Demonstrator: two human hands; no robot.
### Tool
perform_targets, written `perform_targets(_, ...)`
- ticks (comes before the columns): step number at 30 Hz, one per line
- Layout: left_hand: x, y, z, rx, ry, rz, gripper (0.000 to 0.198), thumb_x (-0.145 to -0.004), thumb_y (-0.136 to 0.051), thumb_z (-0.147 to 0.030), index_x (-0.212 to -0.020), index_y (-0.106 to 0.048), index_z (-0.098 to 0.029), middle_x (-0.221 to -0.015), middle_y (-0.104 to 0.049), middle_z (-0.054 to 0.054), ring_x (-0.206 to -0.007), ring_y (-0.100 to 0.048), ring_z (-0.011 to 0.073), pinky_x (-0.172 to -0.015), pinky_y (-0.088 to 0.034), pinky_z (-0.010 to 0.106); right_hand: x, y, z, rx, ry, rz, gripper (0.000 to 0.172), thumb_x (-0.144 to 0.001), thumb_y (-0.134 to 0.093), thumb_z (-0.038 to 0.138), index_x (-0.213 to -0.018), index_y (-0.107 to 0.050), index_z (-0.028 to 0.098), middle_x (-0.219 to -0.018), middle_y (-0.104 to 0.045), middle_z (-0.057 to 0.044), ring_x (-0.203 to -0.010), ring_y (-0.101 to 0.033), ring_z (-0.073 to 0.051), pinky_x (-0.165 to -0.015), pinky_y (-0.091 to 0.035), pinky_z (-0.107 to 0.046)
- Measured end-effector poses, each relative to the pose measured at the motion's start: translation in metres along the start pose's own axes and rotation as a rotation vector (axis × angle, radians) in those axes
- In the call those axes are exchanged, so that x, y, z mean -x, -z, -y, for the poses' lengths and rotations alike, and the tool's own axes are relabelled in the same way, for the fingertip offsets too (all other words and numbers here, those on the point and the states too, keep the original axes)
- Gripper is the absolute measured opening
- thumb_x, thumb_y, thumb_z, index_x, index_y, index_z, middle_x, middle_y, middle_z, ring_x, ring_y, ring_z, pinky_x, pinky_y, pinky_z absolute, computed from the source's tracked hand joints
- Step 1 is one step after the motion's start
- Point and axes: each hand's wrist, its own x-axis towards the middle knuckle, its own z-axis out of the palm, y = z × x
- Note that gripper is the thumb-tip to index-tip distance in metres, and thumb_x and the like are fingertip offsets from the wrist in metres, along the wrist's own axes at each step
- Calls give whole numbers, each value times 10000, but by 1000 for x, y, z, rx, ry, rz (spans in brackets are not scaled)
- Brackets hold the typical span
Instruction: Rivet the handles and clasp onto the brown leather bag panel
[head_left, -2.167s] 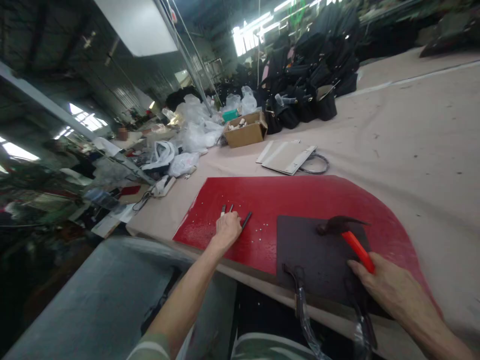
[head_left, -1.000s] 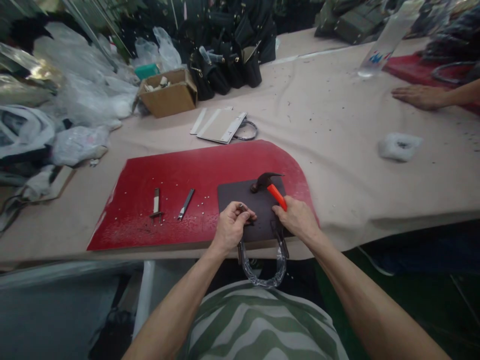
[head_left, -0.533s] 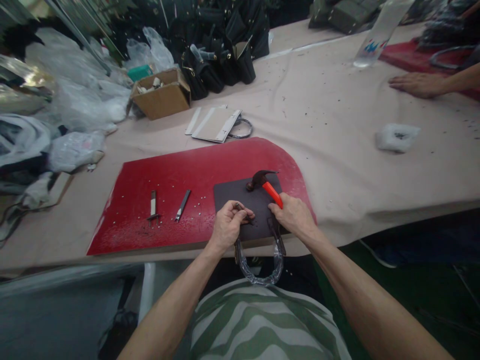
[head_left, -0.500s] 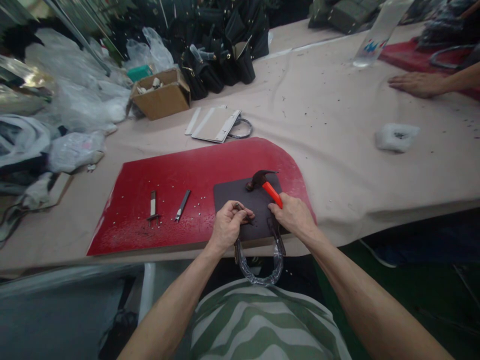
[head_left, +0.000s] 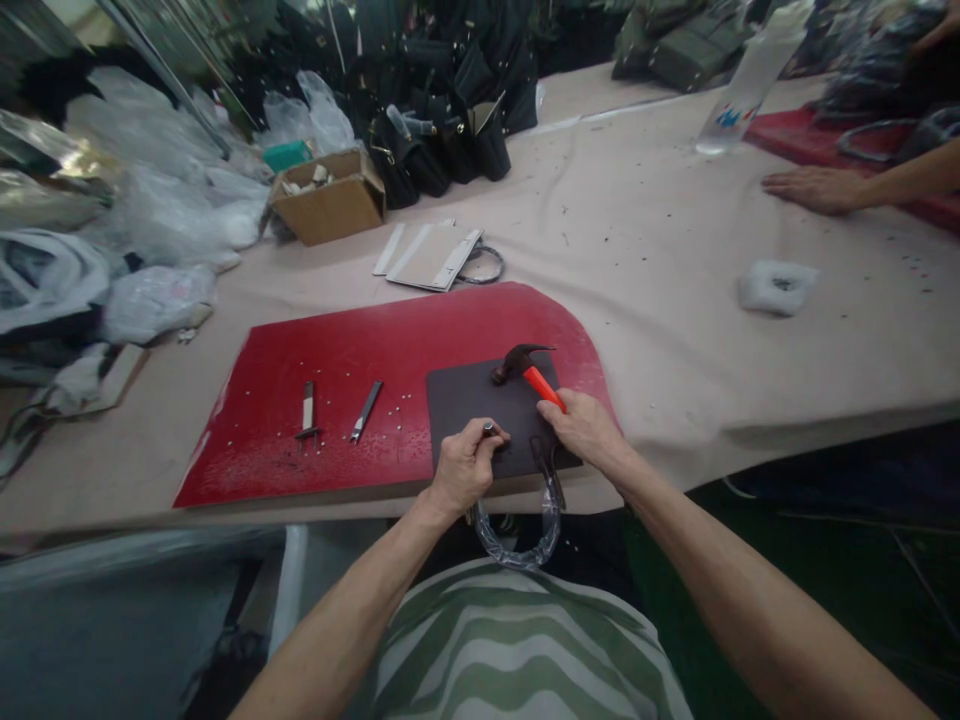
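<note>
Two hands work the dark pad (head_left: 480, 400): left hand (head_left: 461, 468) pinches a small, slippery punch (head_left: 489, 431); right hand (head_left: 586, 430) grips the head-heavy hammer (head_left: 525, 365) by its orange handle.

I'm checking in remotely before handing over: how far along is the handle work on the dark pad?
Done: the plastic-wrapped handle hangs at the dark pad's near edge. In hand: the left hand pinches a small metal piece there, and the right hand grips the hammer, whose head rests on the pad. Left: no raised hammer shows; two metal tools lie untouched on the red board.
</note>
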Motion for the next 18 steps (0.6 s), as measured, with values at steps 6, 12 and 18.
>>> perform_targets(6, -1, -2, 5, -27, -72, 51, 129, -952, -493, -219, -946, -622, -224, -899, -716, 40, -824, -682, 178, -764, -503, 270, 24, 31, 11, -82, 80, -30, 282, -992, -434, 304, -728, -438, 205, -660, -543, -7, -603, -514, -162, -554, -305, -254)
perform_targets(12, -1, -3, 6, -30, -70, 69, 141, -946, -501, -251, -927, -639, -226, -883, -719, 49, -799, -686, 186, -750, -505, 271, 85, 68, 26, -46, 348, -228, 291, -974, -309, 438, -784, -391, 233, -570, -468, 1, -462, -433, -180, -509, -246, -288)
perform_targets(18, -1, -4, 6, -37, -118, 56, 187, -919, -496, -223, -996, -666, -231, -847, -715, 52, -750, -686, 188, -719, -519, 266, 108, 81, 23, 230, 534, -200, 294, -1014, -286, 365, -779, -404, 234, -546, -482, -3, -389, -412, -181, -454, -165, -297)
